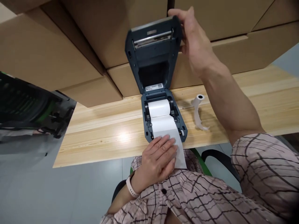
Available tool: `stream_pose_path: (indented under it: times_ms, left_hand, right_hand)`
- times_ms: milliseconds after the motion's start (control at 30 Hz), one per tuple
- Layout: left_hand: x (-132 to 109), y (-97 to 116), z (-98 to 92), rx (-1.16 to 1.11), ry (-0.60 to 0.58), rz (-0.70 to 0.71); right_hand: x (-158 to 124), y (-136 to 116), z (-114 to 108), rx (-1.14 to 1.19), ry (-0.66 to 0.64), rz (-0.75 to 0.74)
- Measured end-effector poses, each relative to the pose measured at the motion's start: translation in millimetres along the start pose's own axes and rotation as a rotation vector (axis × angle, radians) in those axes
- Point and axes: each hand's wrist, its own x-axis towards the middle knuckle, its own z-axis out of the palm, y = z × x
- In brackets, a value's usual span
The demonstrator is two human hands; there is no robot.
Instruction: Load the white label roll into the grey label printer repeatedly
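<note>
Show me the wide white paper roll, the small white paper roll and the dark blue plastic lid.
Wide white paper roll (159, 108): head view, its curved side.
Small white paper roll (196, 101): head view, its side.
Dark blue plastic lid (154, 56): head view, inner face.

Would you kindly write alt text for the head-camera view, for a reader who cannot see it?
A person's right hand holds the raised lid of a printer, while the left hand lies on the white paper strip drawn from the roll inside. A smaller roll with a trailing end sits beside it on the wooden table; cardboard boxes stand behind.
</note>
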Motion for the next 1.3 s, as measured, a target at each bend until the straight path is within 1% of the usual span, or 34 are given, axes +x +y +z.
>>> stream_pose_path:
  times_ms: [33,67,100,167,200,233,267,300,333,400,467,500,600,633,700,767,867,933,967,1033,1133,1167,1200,1233,1300]
  left_hand:
    - [-4,0,-0.1,-0.050,0.029,-0.010]
    - [-7,0,-0.3,-0.088,0.093,-0.029]
    - [-9,-1,-0.6,-0.100,0.184,-0.058]
    - [-9,-5,-2.5,-0.059,0.404,-0.166]
    - [-6,-8,-3.9,-0.036,0.496,-0.240]
    - [-1,-13,-5.3,-0.035,0.544,-0.323]
    - [4,-18,-6.3,-0.081,0.540,-0.413]
    - [9,-24,-6.7,-0.165,0.502,-0.494]
    - [14,-31,-6.2,-0.267,0.437,-0.564]
    - [19,-43,-2.8,-0.459,0.301,-0.680]
    - [20,-51,1.8,-0.577,0.202,-0.753]
    - [19,-52,3.6,-0.605,0.177,-0.771]
    - [15,-52,5.0,-0.601,0.148,-0.761]
    - [14,-51,4.4,-0.587,0.139,-0.751]
    - [15,-48,3.5,-0.570,0.129,-0.734]
    - [18,-47,3.8,-0.593,0.179,-0.718]
    - [25,-48,6.7,-0.688,0.305,-0.708]
    - [24,-47,8.8,-0.727,0.335,-0.726]
    - [21,-45,9.6,-0.712,0.344,-0.733]
    - [9,-36,11.1,-0.583,0.386,-0.712]
    - [-19,-15,12.1,-0.319,0.515,-0.641]
    - [-26,-7,11.7,-0.296,0.510,-0.652]
    - [-32,0,10.8,-0.308,0.439,-0.688]
    - [-34,6,9.6,-0.356,0.308,-0.751]
    - [-31,13,7.0,-0.582,0.015,-0.926]
  right_hand:
    - [-15,-2,2,0.028,0.054,-0.065]
    - [-34,-4,4,0.072,0.077,-0.125]
    - [-56,-5,6,0.110,0.133,-0.176]
    - [-104,-6,11,0.078,0.073,-0.173]
    - [-128,-4,14,0.024,0.025,-0.167]
    - [-150,-2,18,-0.037,-0.031,-0.160]
    - [-169,1,23,-0.072,-0.054,-0.148]
    - [-186,5,28,-0.085,-0.062,-0.112]
    - [-199,10,34,-0.073,-0.050,-0.057]
    - [-217,19,43,-0.008,-0.012,0.104]
    - [-224,25,50,0.054,-0.031,0.242]
    - [-225,28,51,0.076,-0.076,0.282]
    - [-224,32,49,0.117,-0.221,0.301]
    - [-224,32,48,0.120,-0.242,0.295]
    - [-223,34,47,0.128,-0.233,0.286]
    - [-225,36,49,0.175,-0.183,0.283]
    - [-228,40,55,0.318,-0.078,0.293]
    - [-228,41,58,0.387,-0.020,0.290]
    - [-228,41,58,0.395,0.005,0.266]
    - [-226,38,57,0.348,0.052,0.176]
    - [-224,31,55,0.200,0.077,0.047]
    - [-224,29,55,0.165,0.076,0.028]
    - [-224,28,56,0.146,0.076,0.016]
    - [-224,28,57,0.138,0.081,0.007]
    - [-224,29,60,0.127,0.107,-0.010]
